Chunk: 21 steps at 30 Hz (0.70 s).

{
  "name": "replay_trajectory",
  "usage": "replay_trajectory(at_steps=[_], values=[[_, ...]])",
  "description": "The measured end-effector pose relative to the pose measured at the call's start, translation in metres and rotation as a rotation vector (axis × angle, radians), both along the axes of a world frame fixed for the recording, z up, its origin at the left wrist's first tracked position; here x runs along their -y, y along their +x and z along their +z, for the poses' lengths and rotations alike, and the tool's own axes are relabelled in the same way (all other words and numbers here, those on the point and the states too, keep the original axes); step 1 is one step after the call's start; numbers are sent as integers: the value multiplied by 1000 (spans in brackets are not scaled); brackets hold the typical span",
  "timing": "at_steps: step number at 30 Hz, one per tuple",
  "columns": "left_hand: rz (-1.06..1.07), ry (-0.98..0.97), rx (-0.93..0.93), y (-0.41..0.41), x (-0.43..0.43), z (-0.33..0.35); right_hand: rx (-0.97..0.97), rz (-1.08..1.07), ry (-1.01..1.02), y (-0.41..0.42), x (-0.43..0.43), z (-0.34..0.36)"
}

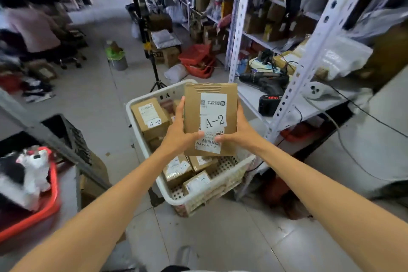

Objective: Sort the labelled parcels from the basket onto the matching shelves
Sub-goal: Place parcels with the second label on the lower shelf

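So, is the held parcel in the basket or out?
Out: left hand and right hand hold the parcel above the basket, A-2 label facing camera.

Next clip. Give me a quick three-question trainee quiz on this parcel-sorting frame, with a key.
1. True or false: the left hand and the right hand both hold the raised parcel above the white basket.
2. Its big label reads: a) A-2 b) B-1 c) C-3
3. Fill in: the black drill lies on a metal ___ on the person's right.
Key: 1 true; 2 a; 3 shelf.
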State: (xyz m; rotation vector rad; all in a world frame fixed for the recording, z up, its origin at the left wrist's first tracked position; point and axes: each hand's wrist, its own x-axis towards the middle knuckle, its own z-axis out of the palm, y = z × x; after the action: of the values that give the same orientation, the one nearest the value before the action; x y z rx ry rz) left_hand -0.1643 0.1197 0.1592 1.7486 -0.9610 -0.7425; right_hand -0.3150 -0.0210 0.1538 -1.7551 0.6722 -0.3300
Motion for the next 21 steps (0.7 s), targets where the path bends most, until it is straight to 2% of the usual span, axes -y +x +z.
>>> replay_trajectory(at_steps=[6,11,21], values=[[-40,8,0,-83,-32,-4,-15,-6,23,-94,-38,5],[-154,-8,-29,-149,-36,-11,36,-110,-1,-181,-63,-11],[-527,-56,2,-308,39,11,-15,-516,-82,-368,-70,11]])
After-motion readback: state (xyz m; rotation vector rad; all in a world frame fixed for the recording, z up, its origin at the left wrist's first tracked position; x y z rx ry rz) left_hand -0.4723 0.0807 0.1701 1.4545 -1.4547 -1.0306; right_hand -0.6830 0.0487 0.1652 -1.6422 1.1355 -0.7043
